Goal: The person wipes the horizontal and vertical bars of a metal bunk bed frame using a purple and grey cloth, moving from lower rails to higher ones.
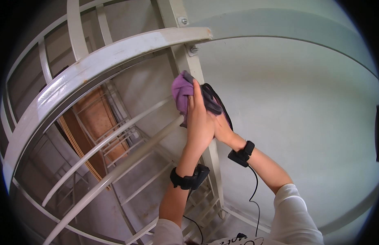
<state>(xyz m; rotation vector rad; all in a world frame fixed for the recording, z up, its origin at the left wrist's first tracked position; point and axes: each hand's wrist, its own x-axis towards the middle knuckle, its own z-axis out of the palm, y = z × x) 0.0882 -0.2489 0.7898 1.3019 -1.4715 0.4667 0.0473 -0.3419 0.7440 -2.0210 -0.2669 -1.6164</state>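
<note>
My left hand [201, 118] presses a bunched purple cloth [181, 88] with dark grey edging against the upright metal post [188, 62] of a bunk bed frame. Its fingers point upward along the cloth. Close beside it, my right hand [222, 127] is on the wall side of the same post, on a dark-edged part of the cloth. The right fingers are partly hidden behind the left hand and the folds. Each wrist wears a black strap with a small device; a cable is seen running down from the right one.
A curved-looking white bed rail [116, 52] crosses the upper left, joined to the post near a bolt [194, 49]. Two metal bars [116, 171] slope below it. Further back stand more bed frames and brown boards [85, 153]. A pale wall [293, 122] fills the right.
</note>
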